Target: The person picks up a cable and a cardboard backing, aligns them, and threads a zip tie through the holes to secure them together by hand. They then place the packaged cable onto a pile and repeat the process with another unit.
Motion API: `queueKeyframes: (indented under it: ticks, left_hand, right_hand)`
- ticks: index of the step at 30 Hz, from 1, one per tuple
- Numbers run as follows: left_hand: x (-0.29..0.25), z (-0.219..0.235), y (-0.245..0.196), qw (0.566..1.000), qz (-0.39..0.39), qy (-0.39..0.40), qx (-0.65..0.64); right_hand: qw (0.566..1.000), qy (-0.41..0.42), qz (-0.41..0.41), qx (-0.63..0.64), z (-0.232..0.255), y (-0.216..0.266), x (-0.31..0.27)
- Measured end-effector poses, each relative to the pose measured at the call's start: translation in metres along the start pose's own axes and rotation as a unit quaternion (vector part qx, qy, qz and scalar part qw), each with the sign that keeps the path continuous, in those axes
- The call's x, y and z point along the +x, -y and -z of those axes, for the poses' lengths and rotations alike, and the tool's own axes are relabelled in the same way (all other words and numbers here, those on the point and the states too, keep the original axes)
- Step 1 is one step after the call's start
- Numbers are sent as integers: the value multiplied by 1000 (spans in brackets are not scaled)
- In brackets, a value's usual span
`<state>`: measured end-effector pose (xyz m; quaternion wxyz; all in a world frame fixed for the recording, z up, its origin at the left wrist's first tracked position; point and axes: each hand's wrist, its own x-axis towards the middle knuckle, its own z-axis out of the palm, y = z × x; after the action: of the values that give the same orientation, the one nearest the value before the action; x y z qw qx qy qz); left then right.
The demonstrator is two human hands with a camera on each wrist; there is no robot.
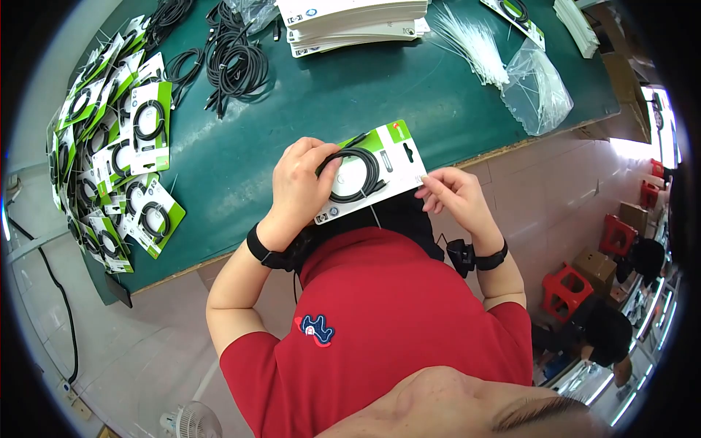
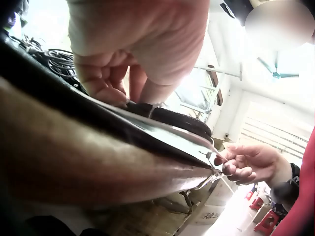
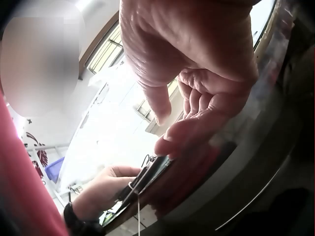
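Observation:
A white and green packaging card (image 1: pixel 400 174) with a slotted hang hole is held over the near table edge. On it lies a coiled black cable (image 1: pixel 371 171). My left hand (image 1: pixel 298 179) grips the card's left end, the thumb pressing on the coil; the fingers behind the card are hidden in the head view. My right hand (image 1: pixel 461 198) pinches the card's right corner with its fingertips, other fingers curled. Seen edge-on in the left wrist view, the coil (image 2: pixel 179 120) stands above the card. A thin white tail (image 3: pixel 139 211) hangs below the card in the right wrist view.
Finished-looking carded cables (image 1: pixel 150 124) pile up at the table's left. Bundles of loose black cables (image 1: pixel 237 69), a stack of cards (image 1: pixel 354 29), white cable ties (image 1: pixel 471 51) and a clear plastic bag (image 1: pixel 539 91) lie along the back. Red stools (image 1: pixel 566 292) stand on the floor to the right.

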<state>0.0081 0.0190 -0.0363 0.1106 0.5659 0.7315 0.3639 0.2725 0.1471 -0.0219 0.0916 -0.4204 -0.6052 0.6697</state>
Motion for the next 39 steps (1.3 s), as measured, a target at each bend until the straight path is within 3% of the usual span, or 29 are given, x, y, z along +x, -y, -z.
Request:
queueKeyframes:
  ticks: [1, 6, 14, 17, 22, 26, 30, 31, 33, 34, 36, 37, 39]
  left_hand:
    - [-1, 1, 1, 1000, 11, -1, -7]
    - [-5, 1, 0, 999, 31, -6, -22]
    - [-2, 9, -4, 999, 32, -23, -10]
    - [5, 19, -9, 989, -73, -119, 55]
    - [12, 28, -3, 987, -62, -119, -94]
    - [12, 40, -6, 982, -116, -144, -22]
    - [4, 42, -10, 970, -171, -157, 66]
    - [2, 42, -13, 964, -197, -158, 88]
    - [-4, 42, -17, 947, -242, -162, 133]
    - [-6, 41, -19, 947, -242, -164, 132]
    - [-11, 40, -23, 943, -257, -149, 147]
    - [-12, 40, -24, 941, -265, -142, 156]
    - [-13, 40, -25, 940, -265, -144, 156]
  right_hand:
    - [998, 1, -16, 68, -1, -1, 2]
    - [995, -25, 59, 82, -13, 0, 16]
    - [991, 82, 16, 107, -9, 19, 37]
    - [982, 86, 83, 148, -11, 11, 41]
    - [975, 66, 129, 166, -19, 13, 47]
    - [971, 68, 184, 135, -22, 27, 53]
    - [980, 37, 193, -2, -9, 37, 56]
    - [961, -20, 253, -107, 3, 40, 60]
    - [873, -127, 355, -309, 29, 46, 70]
    - [872, -127, 356, -312, 42, 51, 76]
    - [788, -210, 359, -453, 65, 60, 90]
    - [787, -210, 361, -454, 74, 64, 100]
    - [737, -246, 331, -536, 89, 64, 125]
